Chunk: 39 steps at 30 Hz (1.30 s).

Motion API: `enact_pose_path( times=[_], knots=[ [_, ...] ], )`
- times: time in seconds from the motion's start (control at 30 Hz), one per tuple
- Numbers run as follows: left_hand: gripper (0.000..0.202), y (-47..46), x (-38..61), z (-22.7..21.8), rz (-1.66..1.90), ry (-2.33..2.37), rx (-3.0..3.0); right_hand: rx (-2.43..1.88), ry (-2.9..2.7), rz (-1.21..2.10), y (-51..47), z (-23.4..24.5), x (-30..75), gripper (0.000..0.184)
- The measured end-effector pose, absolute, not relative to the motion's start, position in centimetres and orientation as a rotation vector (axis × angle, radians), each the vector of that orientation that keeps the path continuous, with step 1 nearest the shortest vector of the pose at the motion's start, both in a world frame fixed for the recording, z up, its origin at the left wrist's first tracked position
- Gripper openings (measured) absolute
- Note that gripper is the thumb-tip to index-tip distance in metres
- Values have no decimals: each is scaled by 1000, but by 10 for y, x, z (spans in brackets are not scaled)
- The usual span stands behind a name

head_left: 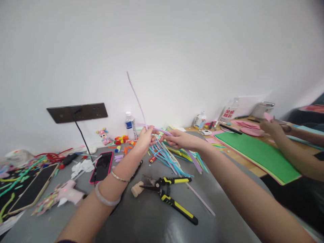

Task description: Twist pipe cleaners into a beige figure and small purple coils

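Note:
My left hand (146,140) is closed around a lilac pipe cleaner (136,96), whose free end sticks up in front of the wall. Close on its right, my right hand (178,138) pinches a lilac length that runs across between both hands; whether it is the same piece I cannot tell. Beneath the hands lies a loose heap of blue, yellow, white and purple pipe cleaners (164,158). Yellow-and-black wire cutters (180,206) lie with spread handles nearer to me, their jaw by a small beige block (137,189). A single lilac stem (201,199) lies beside them.
Left on the grey table (149,222) are a pink-cased phone (103,165), a pink glue gun (69,192) and another phone (32,187). A water bottle (129,125) stands by the wall. Rightward, a co-worker's hand (272,128) holds pink material behind green sheets (258,155).

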<state>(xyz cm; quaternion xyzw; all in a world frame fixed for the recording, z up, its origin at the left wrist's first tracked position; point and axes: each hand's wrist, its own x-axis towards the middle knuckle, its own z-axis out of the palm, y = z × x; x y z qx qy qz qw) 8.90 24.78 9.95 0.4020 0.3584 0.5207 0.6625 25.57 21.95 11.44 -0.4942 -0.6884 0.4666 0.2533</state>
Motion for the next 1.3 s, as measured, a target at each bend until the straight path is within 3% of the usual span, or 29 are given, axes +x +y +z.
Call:
enact_pose_path(
  times=[0.1, 0.33, 0.47, 0.57, 0.6, 0.67, 0.77, 1.0, 1.3],
  knots=[
    [14, 239, 84, 90, 1130, 805, 817, -1542, -1832, 1047, 231, 100, 271, 30],
    [15, 193, 57, 77, 1135, 762, 653, -1726, -1884, 665, 250, 56, 270, 10],
    [24, 155, 40, 72, 1030, 708, 688, -1723, -1872, 504, 239, 44, 252, 31],
    [35, 129, 33, 65, 946, 697, 738, -1660, -1838, 430, 212, 54, 236, 25],
    [38, 122, 32, 63, 915, 695, 759, -1600, -1856, 470, 200, 59, 229, 26],
    [42, 111, 31, 58, 810, 699, 822, -1259, -1883, 875, 171, 68, 213, 44],
    [45, 97, 27, 51, 666, 734, 947, -1050, -1784, 1299, 131, 74, 189, 33],
    [39, 69, -10, 28, 875, 992, 1187, -1082, -1365, 1078, 97, 50, 177, 45],
    [12, 71, -34, 2, 1303, 1236, 1179, -916, -1115, 1476, 81, 7, 122, 39]
  ],
)
